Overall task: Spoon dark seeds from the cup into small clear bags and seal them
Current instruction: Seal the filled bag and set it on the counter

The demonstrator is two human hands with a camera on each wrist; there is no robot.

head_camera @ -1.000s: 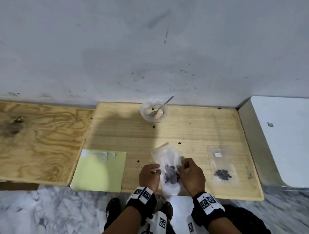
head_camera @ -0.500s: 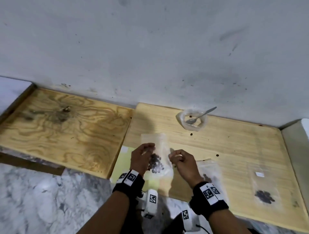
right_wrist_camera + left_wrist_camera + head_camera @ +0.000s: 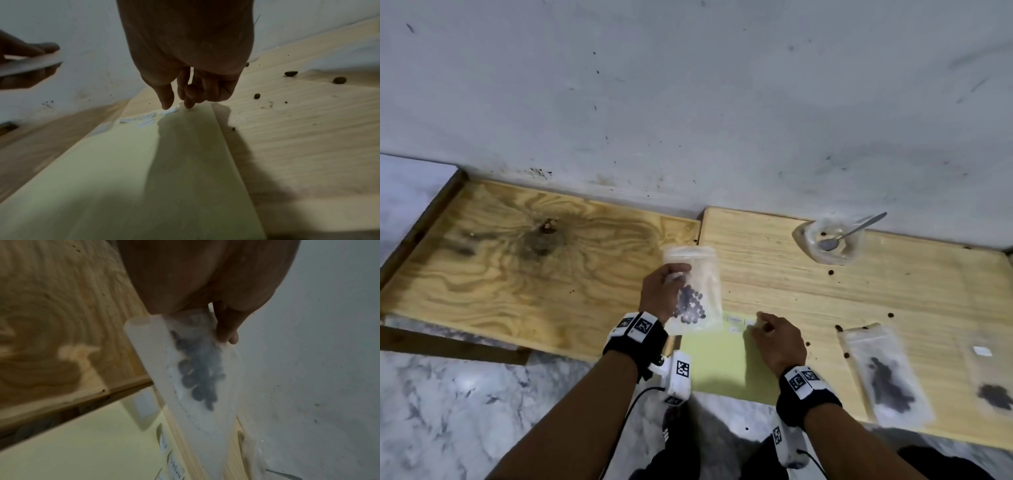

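Observation:
My left hand [image 3: 676, 274] holds a small clear bag [image 3: 697, 291] upright above the table, gripping its left side; dark seeds [image 3: 690, 306] lie in its lower half. The left wrist view shows the thumb [image 3: 226, 327] pressed on the bag [image 3: 197, 369]. My right hand [image 3: 761, 321] has its fingers pointing down at the top right corner of a pale green sheet [image 3: 715, 359]. There, thumb and forefinger [image 3: 167, 99] stand slightly apart by a white label [image 3: 169, 111]. The clear cup [image 3: 828, 240] with a spoon [image 3: 856, 229] stands at the back right.
Two seed-filled bags [image 3: 887, 373] [image 3: 993, 387] lie flat on the light wooden table [image 3: 791, 291] at the right. Loose seeds [image 3: 830, 272] are scattered on it. A darker plywood board [image 3: 517, 267] adjoins on the left. More labels [image 3: 147, 121] line the sheet's top edge.
My right hand has let go of the bag and dropped to the labels on the green sheet. My left hand keeps the bag, lifted and carried left. The head view has swung left.

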